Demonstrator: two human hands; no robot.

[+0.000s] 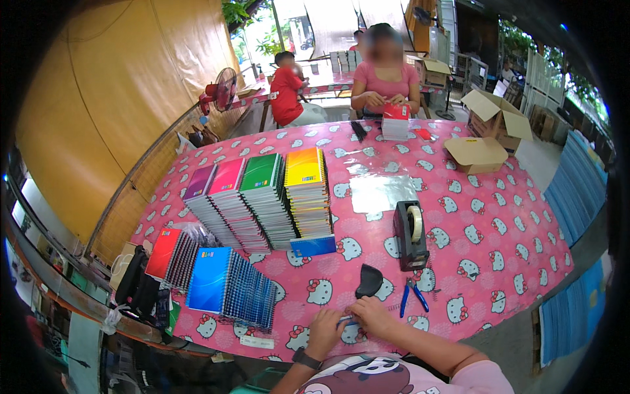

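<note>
My left hand and my right hand are close together at the near edge of the table, fingers curled in. Between them shows a thin piece with a blue edge; the fingers hide most of it, so its kind is unclear. Just beyond my right hand lies a black pouch. Blue-handled pliers rest to its right, jaws pointing away from me. A black tape dispenser with a roll of tape stands farther off.
Stacked spiral notebooks rise at left: blue, red, purple, pink, green, yellow. Clear plastic sheets lie mid-table. Across, a person handles red notebooks near an open carton.
</note>
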